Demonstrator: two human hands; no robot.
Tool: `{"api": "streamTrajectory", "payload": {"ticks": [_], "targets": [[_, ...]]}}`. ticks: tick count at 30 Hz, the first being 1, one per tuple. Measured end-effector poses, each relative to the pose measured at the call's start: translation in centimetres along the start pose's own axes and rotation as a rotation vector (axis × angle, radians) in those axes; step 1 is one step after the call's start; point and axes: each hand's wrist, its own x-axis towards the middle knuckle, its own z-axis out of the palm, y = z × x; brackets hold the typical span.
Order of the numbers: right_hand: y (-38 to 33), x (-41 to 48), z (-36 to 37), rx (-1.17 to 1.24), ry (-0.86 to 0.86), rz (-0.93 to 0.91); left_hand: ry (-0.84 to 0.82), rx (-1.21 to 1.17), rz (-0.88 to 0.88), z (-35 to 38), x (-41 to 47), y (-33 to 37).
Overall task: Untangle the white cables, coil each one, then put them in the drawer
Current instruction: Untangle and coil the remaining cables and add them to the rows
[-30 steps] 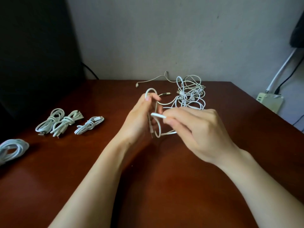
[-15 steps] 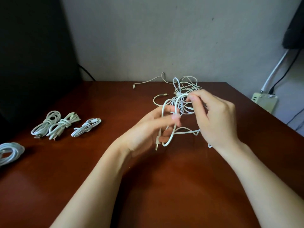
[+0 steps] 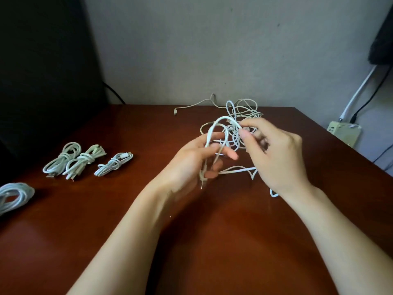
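My left hand point(image 3: 196, 160) grips loops of a white cable point(image 3: 214, 128) above the brown table point(image 3: 191, 241); a plug end hangs below its fingers. My right hand point(image 3: 276, 154) pinches the same cable at the top of the loop, just right of the left hand. Behind both hands a tangle of white cables point(image 3: 242, 111) lies near the wall, one strand trailing left. Three coiled white cables point(image 3: 85, 159) lie in a row at the left. A bigger coil point(image 3: 12, 195) sits at the left edge. No drawer is in view.
A dark panel point(image 3: 42, 71) stands at the back left. A pale power strip point(image 3: 344, 133) with black and white leads lies off the table's right edge, by the wall.
The right hand went back to the tangle and drew the cable up, laying another loop over the left hand. The left hand stayed in place, holding the growing coil.
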Motion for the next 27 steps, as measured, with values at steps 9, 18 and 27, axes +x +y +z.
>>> {"api": "streamTrajectory", "payload": {"ticks": [9,18,27], "targets": [[-1.0,-0.4,0.6,0.220,-0.075,0.156,0.156,-0.210,0.147,-0.9,0.1,0.7],[-1.8,-0.5,0.9,0.421,-0.206,0.445,-0.013,-0.136,0.147,-0.2,-0.5,0.8],[-2.4,-0.5,1.3,0.531,-0.375,0.525,0.031,-0.062,0.164,-0.4,-0.4,0.6]]}}
